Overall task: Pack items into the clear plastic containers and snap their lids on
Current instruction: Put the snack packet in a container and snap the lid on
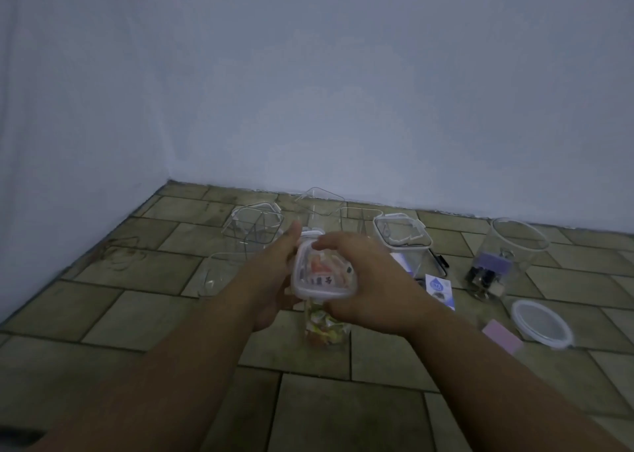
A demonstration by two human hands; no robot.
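The left grip (274,273) clasped the sweet-filled jar (324,328) mid-floor, probably to steady it. The right grip (363,280) curled over its lid (322,292), seemingly pressing it shut. Around them I counted at least five other containers (254,226), some faint. Rightmost stood one tub (507,256) holding clips, one loose lid (542,324) beside it.

Your head camera, the only view.
It faces forward and down, close above your left hand (272,280) and right hand (372,280), wall (343,91) beyond.
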